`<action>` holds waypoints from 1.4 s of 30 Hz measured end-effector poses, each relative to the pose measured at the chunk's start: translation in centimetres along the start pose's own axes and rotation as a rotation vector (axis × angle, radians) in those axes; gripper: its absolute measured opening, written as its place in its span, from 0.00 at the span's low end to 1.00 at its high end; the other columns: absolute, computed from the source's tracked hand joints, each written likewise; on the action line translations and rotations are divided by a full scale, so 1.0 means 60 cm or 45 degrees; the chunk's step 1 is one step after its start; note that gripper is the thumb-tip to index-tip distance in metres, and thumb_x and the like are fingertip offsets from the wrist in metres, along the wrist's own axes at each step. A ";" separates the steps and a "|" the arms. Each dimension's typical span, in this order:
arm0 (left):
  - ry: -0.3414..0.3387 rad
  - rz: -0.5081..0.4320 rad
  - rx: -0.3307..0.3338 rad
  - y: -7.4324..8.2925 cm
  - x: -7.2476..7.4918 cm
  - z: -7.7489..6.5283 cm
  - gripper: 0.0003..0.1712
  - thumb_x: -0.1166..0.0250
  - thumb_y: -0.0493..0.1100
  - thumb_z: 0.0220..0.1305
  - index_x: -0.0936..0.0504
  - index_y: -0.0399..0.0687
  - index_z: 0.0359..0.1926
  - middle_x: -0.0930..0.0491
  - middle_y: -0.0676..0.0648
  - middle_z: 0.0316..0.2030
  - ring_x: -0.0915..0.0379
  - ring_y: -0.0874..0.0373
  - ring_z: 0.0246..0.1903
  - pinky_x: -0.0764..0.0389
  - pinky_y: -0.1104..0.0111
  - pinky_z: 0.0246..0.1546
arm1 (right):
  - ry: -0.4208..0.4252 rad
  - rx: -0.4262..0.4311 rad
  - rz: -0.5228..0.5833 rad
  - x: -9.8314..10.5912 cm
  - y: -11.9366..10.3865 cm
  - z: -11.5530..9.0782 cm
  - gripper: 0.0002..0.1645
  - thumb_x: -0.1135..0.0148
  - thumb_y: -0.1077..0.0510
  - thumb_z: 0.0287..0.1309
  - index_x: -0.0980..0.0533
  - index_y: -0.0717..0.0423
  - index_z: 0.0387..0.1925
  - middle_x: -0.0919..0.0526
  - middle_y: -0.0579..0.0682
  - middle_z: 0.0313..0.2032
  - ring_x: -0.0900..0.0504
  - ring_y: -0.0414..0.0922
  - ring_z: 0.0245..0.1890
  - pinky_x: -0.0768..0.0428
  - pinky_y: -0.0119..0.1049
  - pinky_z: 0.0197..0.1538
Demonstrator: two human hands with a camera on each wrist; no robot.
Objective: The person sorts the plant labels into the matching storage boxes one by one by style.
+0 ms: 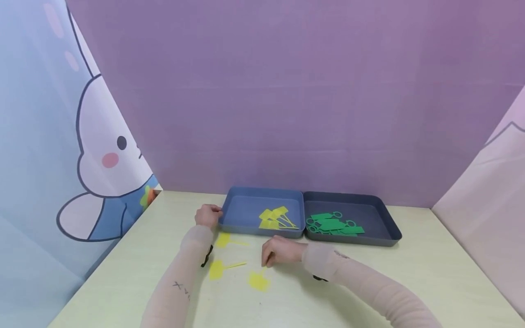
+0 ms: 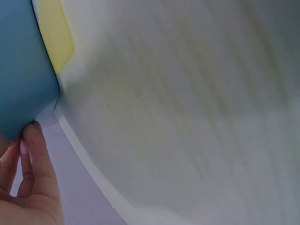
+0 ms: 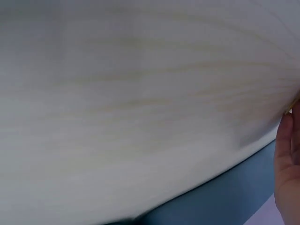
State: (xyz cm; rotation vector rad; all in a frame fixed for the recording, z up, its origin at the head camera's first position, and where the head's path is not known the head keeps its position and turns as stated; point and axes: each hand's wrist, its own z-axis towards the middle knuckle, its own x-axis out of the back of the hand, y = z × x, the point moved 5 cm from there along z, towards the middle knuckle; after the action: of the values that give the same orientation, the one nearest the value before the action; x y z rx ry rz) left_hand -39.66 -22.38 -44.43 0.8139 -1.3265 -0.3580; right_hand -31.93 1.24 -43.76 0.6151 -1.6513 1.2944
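Note:
At the left wall of the blue tray (image 1: 244, 207), my left hand (image 1: 208, 215) grips the rim; the left wrist view shows thumb and fingertips at its corner. In front of the tray, my right hand (image 1: 283, 251) pinches the thin stem of a flat yellow tag (image 1: 259, 281), whose square head points toward me. A sliver of yellow shows at the fingertips in the right wrist view. Two more yellow tags, one near the tray (image 1: 223, 240) and one closer to me (image 1: 216, 270), lie on the table between the arms, stems pointing right.
Several yellow tags (image 1: 269, 224) lie in the right part of the blue tray. A dark grey tray (image 1: 371, 221) adjoins it, holding a pile of green ringed tags (image 1: 332, 224). A purple curtain (image 1: 287, 114) hangs behind the pale table (image 1: 434, 255).

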 end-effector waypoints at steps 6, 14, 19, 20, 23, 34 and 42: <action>0.002 0.011 -0.022 0.003 0.001 -0.002 0.13 0.39 0.41 0.58 0.16 0.42 0.42 0.18 0.42 0.43 0.24 0.43 0.45 0.30 0.53 0.50 | -0.009 0.003 -0.181 -0.004 -0.004 -0.008 0.07 0.37 0.61 0.53 0.16 0.49 0.34 0.16 0.40 0.34 0.21 0.30 0.36 0.27 0.17 0.43; -0.010 0.010 -0.013 0.003 0.001 -0.003 0.13 0.39 0.42 0.58 0.16 0.42 0.42 0.18 0.41 0.43 0.24 0.43 0.45 0.30 0.52 0.51 | -0.046 -0.040 -0.281 -0.011 -0.015 -0.016 0.07 0.38 0.61 0.55 0.19 0.49 0.37 0.19 0.40 0.34 0.24 0.31 0.36 0.28 0.19 0.44; -0.037 -0.023 0.012 -0.001 -0.001 0.000 0.14 0.40 0.42 0.60 0.17 0.41 0.44 0.18 0.40 0.44 0.24 0.44 0.44 0.30 0.52 0.51 | -0.034 -0.067 -0.275 -0.010 -0.018 -0.020 0.08 0.40 0.63 0.56 0.20 0.50 0.37 0.20 0.40 0.34 0.25 0.30 0.35 0.28 0.17 0.41; -0.042 -0.025 0.013 -0.001 -0.002 0.000 0.14 0.40 0.42 0.60 0.17 0.41 0.44 0.19 0.40 0.44 0.24 0.44 0.44 0.29 0.51 0.51 | -0.026 -0.069 -0.278 -0.010 -0.018 -0.021 0.08 0.40 0.63 0.56 0.19 0.50 0.37 0.20 0.40 0.34 0.26 0.29 0.34 0.28 0.17 0.41; -0.040 -0.012 0.004 -0.002 -0.003 -0.001 0.14 0.40 0.42 0.60 0.17 0.41 0.44 0.19 0.40 0.44 0.24 0.44 0.44 0.29 0.51 0.51 | 0.007 -0.051 -0.306 -0.009 -0.018 -0.023 0.09 0.40 0.65 0.55 0.19 0.50 0.35 0.20 0.40 0.32 0.26 0.29 0.32 0.29 0.16 0.39; -0.031 -0.033 0.018 0.003 0.000 -0.004 0.13 0.40 0.42 0.60 0.17 0.41 0.44 0.19 0.40 0.45 0.25 0.43 0.46 0.29 0.51 0.51 | 0.044 -0.108 -0.253 -0.001 -0.017 -0.033 0.10 0.39 0.66 0.53 0.18 0.51 0.34 0.19 0.41 0.31 0.26 0.29 0.31 0.28 0.18 0.38; -0.023 -0.036 0.032 0.001 -0.003 -0.003 0.13 0.40 0.42 0.60 0.17 0.41 0.44 0.19 0.40 0.45 0.25 0.44 0.46 0.29 0.52 0.51 | 0.056 -0.111 -0.255 0.003 -0.019 -0.039 0.10 0.39 0.67 0.53 0.18 0.52 0.34 0.19 0.41 0.31 0.28 0.29 0.30 0.28 0.18 0.37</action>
State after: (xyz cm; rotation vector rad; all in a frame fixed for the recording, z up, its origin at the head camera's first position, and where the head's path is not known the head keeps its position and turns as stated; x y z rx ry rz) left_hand -39.51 -22.18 -44.52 0.8531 -1.3399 -0.3727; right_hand -30.28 3.08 -43.00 0.6758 -1.5589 1.0787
